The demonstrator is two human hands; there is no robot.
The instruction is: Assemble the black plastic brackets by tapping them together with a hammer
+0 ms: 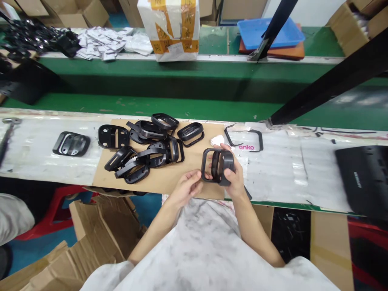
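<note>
My right hand (235,178) grips a black plastic housing (226,163) with an open rectangular frame on its left side, thumb across the front. At the lower left corner of that frame, my left hand (188,186) is closed, thumb and fingers pinching its edge. Just behind the housing lies a small white piece (217,140), perhaps crumpled paper. A thin black rectangular strip (260,141) rests on the white surface, near pink "anko" lettering. Several similar black plastic housings (154,155) lie heaped to the left on a cardboard sheet (165,178).
Apart from the heap sits another black housing (72,144). A black bin (363,178) stands at the right, and a slanting black post (321,87) rises from the bench's back edge. Beyond the green channel are a taped white package (168,30) and a blue tray (273,32).
</note>
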